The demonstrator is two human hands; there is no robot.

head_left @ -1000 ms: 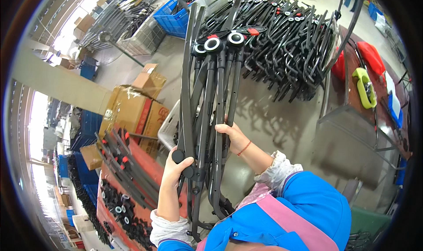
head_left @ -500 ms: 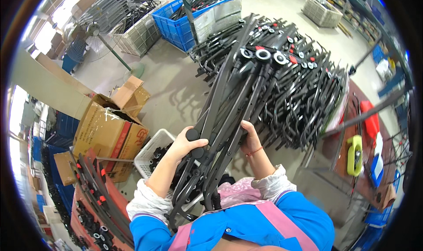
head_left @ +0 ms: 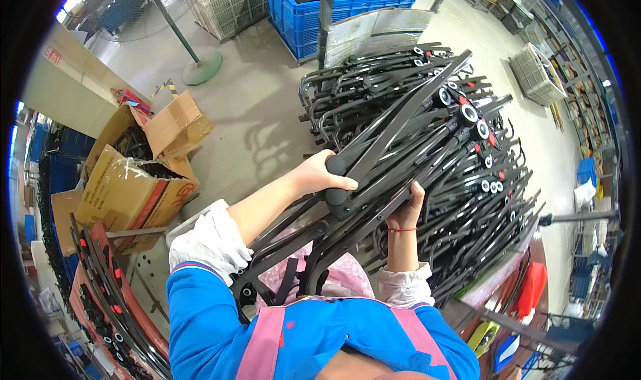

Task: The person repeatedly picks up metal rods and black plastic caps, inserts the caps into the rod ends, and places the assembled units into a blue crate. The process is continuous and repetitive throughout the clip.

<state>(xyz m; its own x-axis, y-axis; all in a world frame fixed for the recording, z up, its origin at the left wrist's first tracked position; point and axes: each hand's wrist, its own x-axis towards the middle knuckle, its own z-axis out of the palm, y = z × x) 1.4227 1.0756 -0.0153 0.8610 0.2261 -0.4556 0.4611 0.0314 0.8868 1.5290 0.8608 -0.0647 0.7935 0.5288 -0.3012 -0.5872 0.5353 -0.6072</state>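
Observation:
A folded black tubular frame [head_left: 402, 128], which looks like a stroller frame, slants from my lap up to the right. My left hand [head_left: 312, 174] grips its near left side, the thumb lying beside two round black caps [head_left: 335, 164]. On the other side my right hand [head_left: 405, 210] is wrapped round the tubes, thumb up; its other fingers are mostly hidden under the frame. White-grey ring hubs [head_left: 469, 113] and red parts sit toward the frame's far end. That end lies over a big pile of similar black frames [head_left: 461, 246], and I cannot tell whether it touches them.
An opened cardboard box [head_left: 127, 190] stands at left, above a rack of curved black bars [head_left: 107, 280]. A fan base [head_left: 202, 68], a blue crate [head_left: 290, 30] and a pale crate [head_left: 234, 10] are farther off. At lower right lie a red object [head_left: 532, 288] and a yellow-green one [head_left: 483, 338].
The frame has swung rightward, its far end now over the pile, and both hands have gone with it, still gripping. My view has also turned and shifted.

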